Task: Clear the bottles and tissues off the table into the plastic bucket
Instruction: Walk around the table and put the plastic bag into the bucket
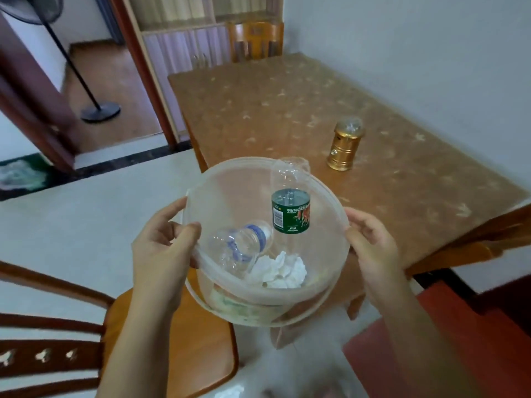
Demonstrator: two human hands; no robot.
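White walls and a pale tiled floor surrounded a wooden desk [287,110] covered in a brown patterned cloth, which stood against the wall on the right. On the desk sat a small gold lantern [345,145], upright and alone. A clear plastic bucket [230,179] was held in the air at the desk's near corner, above a wooden chair [184,354]. The left hand [163,254] gripped the bucket's left rim, fingers [169,214] curled outside and thumb hooked over the edge. The right hand [373,248] gripped the right rim, its fingers closed on the edge. Inside the bucket lay a clear bottle with a blue label [244,245] on its side, a bottle with a green label [290,202] standing neck-down against the far wall, and crumpled white tissues [278,268] at the bottom. A black fan stand [99,110] stood by the doorway on the left.
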